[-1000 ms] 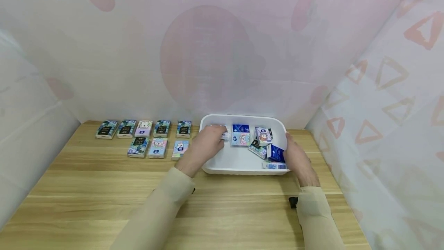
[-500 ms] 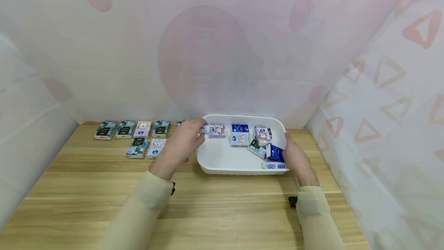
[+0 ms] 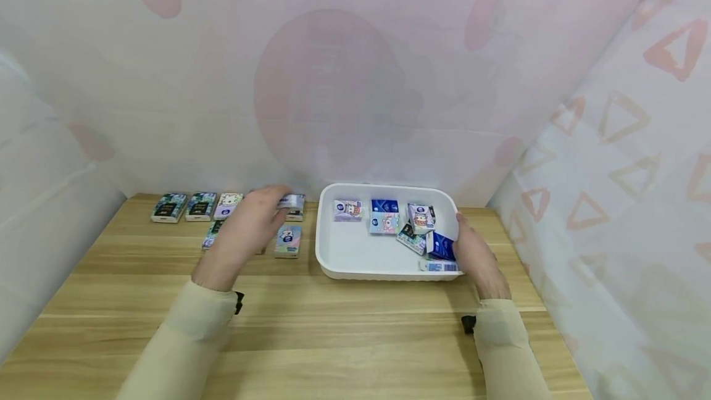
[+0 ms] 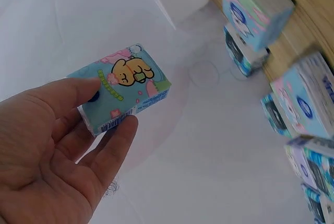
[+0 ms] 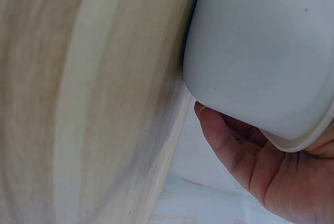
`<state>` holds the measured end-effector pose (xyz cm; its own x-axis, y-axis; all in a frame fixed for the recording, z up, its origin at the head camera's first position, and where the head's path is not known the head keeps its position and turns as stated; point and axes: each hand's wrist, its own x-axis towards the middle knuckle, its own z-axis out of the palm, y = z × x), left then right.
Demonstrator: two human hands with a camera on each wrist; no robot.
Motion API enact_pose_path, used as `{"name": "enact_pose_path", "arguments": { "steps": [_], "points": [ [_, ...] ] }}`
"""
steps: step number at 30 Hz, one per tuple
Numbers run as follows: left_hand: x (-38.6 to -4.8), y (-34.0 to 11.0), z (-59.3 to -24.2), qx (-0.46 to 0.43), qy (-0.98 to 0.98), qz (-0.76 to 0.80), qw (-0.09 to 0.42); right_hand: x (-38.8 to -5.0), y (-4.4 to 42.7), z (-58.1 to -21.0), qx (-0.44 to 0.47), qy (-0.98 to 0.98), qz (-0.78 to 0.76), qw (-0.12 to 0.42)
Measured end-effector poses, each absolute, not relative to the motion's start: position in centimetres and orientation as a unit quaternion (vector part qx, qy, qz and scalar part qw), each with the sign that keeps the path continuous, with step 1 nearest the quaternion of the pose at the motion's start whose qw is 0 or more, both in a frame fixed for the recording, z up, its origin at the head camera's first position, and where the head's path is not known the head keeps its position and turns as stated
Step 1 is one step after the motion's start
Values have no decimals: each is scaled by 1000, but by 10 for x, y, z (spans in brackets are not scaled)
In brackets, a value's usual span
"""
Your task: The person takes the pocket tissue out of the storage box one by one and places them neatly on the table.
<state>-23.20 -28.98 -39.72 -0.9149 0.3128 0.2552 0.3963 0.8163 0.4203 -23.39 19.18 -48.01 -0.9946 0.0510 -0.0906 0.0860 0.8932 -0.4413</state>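
My left hand (image 3: 245,225) holds a small tissue pack above the packs on the table. In the left wrist view, thumb and fingers of the left hand (image 4: 68,145) pinch this light blue pack (image 4: 128,85), which has a yellow cartoon figure. My right hand (image 3: 474,254) grips the right side of the white tray (image 3: 355,258); the right wrist view has the right hand (image 5: 266,172) curled around the rim and outer wall of the tray (image 5: 255,51). Inside the tray lie several packs, among them a purple one (image 3: 347,210) and a dark blue one (image 3: 440,245).
Packs stand in two rows left of the tray, including a dark floral one (image 3: 169,208) at the far left and a pastel one (image 3: 287,242) nearest the tray. The wooden table (image 3: 333,338) meets printed cloth walls (image 3: 222,110) behind and at the sides.
My left hand has taken a pack out of the tray's left end and moved left with it over the rows. The right hand has stayed at the tray's right side.
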Motion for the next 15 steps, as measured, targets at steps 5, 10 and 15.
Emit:
{"name": "enact_pose_path", "arguments": {
  "steps": [5,10,15],
  "points": [
    [-229,-310,-398,-172,-949,-248,91,-234,192,-481,39,971,-231,38],
    [-225,-334,-401,-163,-951,-246,97,-232,191,-480,42,972,-228,39],
    [-221,-360,-407,-148,-957,-228,100,-232,191,-480,30,976,-213,24]
  ]
}}
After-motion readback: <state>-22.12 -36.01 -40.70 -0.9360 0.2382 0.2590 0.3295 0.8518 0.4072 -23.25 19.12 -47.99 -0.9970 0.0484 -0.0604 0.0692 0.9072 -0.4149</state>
